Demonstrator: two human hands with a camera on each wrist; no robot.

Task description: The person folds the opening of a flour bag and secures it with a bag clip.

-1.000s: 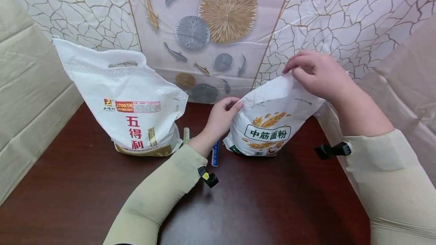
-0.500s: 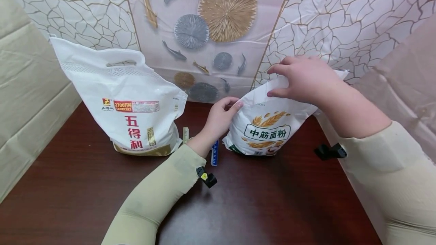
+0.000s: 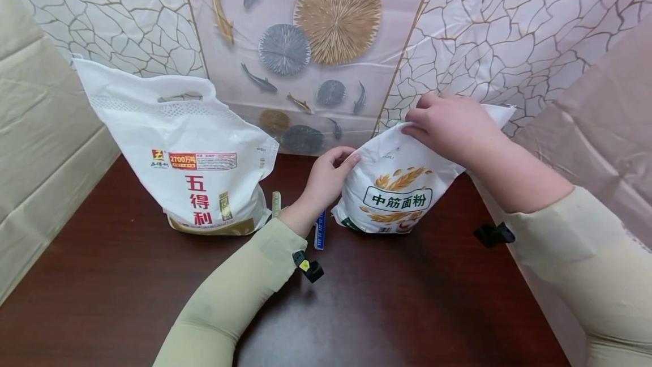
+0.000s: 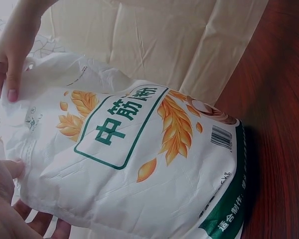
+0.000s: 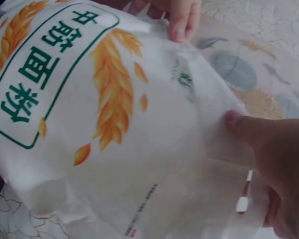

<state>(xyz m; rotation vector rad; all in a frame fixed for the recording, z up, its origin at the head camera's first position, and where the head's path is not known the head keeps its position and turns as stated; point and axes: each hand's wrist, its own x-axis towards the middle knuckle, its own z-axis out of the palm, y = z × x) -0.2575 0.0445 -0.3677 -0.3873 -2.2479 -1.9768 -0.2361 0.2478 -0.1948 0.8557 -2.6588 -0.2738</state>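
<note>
A white flour bag (image 3: 392,186) with wheat ears and green lettering stands upright on the table, its top leaning right. My left hand (image 3: 328,177) pinches its left edge, thumb on the front and fingers behind, as the left wrist view shows. At the upper edge, my right hand (image 3: 453,126) grips the bag's top; in the right wrist view its thumb (image 5: 244,127) lies on the front face beside the handle slot. The fingers behind the bag are mostly hidden.
A second white flour bag (image 3: 204,146) with red lettering and a handle slot stands on the left. Between the bags lie a blue strip (image 3: 320,232) and a pale green strip (image 3: 276,203), partly behind my left arm. Patterned cloth (image 3: 331,89) hangs behind the dark wooden table (image 3: 387,299).
My right hand has let go of the top edge, spread its fingers and gripped it again lower and further left. The bag's top right corner now shows. The left hand has stayed put.
</note>
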